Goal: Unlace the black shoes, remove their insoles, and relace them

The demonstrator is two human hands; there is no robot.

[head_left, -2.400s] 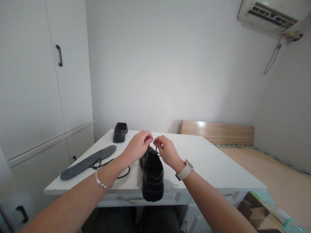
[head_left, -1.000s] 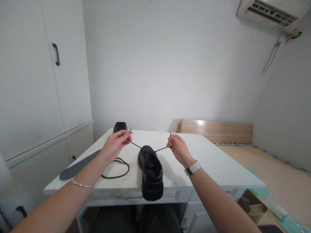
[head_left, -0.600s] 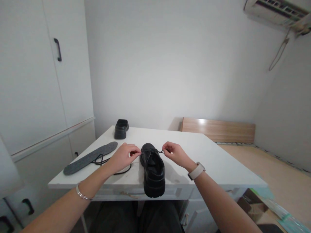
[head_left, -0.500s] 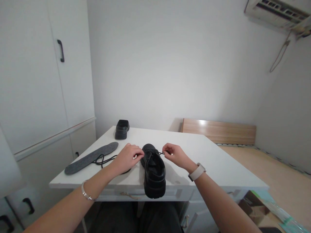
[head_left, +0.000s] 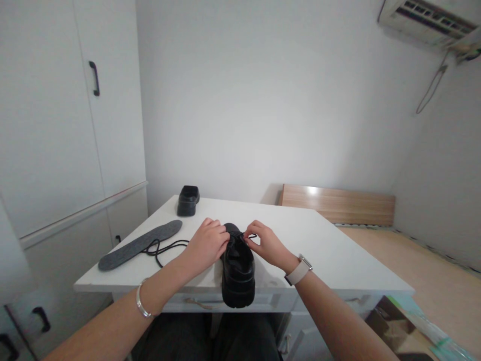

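Note:
A black leather shoe [head_left: 238, 276] rests on the white table [head_left: 319, 255], its heel toward me and overhanging the front edge. My left hand [head_left: 210, 238] is closed at the left side of the shoe's lacing; its fingertips are partly hidden there. With thumb and fingers pinched, my right hand [head_left: 265, 243] grips the black shoelace [head_left: 253, 235] at the right eyelets. To the left lies a grey felt insole [head_left: 141, 245], with a loose loop of black lace [head_left: 160, 249] beside it and partly over it.
Another black shoe [head_left: 188, 201] stands at the table's back left corner. White cabinets [head_left: 56, 125] line the left side. A wooden bed frame [head_left: 338, 204] is at the right, with an open cardboard box [head_left: 391, 326] low down.
My right hand has moved left, closer to the shoe's lacing. My left hand has shifted right and turned, its fingers now at the shoe's left eyelets.

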